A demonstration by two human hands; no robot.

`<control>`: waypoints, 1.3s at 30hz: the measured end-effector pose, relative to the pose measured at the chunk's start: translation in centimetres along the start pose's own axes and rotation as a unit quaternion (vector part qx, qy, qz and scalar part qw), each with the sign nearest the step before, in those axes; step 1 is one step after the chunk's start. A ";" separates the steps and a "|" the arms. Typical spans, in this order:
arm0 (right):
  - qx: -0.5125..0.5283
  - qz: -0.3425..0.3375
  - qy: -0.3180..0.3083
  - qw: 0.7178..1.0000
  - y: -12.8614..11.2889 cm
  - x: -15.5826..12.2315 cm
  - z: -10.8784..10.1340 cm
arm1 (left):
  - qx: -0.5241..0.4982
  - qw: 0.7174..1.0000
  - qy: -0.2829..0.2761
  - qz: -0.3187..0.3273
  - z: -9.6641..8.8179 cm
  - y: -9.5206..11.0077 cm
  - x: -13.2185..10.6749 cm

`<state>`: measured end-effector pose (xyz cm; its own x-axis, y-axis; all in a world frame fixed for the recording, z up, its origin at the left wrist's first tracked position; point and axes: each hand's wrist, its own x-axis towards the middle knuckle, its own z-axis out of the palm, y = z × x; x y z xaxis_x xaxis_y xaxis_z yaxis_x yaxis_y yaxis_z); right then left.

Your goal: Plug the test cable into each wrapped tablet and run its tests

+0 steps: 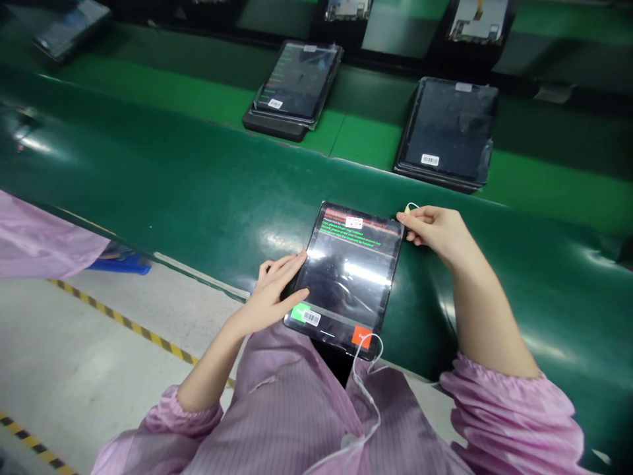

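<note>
A tablet (341,284) lies on the green bench in front of me, its lit screen showing red, white and green text lines, a green button and a red button. My left hand (274,290) rests at its left edge, fingers apart, with the thumb over the screen above the green button. At the upper right corner, my right hand (432,227) pinches a headphone plug (407,209) with a pale yellow end and a white wire. Whether the plug sits inside the tablet's socket is hidden by the fingers. A white cord (368,389) loops over the tablet's lower right corner.
Beyond the bench edge, a green conveyor line carries one tablet on a dark block (297,82) and another tablet on a stack (448,132). Open devices with visible circuit boards (477,23) stand farther back. A pink sleeve (44,237) of another person is at left.
</note>
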<state>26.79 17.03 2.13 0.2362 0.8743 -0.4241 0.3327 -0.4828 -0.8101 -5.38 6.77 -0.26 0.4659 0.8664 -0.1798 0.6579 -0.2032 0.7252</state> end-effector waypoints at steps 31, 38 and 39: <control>-0.010 -0.005 -0.040 0.999 -0.5 0.9 -0.3 | 0.063 0.998 -0.016 -0.011 3.5 2.0 -2.5; 0.039 -0.041 0.012 0.998 1.5 1.2 0.4 | 0.062 0.998 -0.011 0.006 3.8 2.0 -2.5; 0.040 -0.038 0.017 0.998 1.7 1.4 0.6 | 0.060 0.998 -0.009 0.005 3.9 2.0 -2.5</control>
<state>27.19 17.44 -0.09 0.2433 0.9057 -0.3471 0.2771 -0.4079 -0.8700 -2.89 2.44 -0.91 0.4834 0.8556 -0.1852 0.7184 -0.2668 0.6425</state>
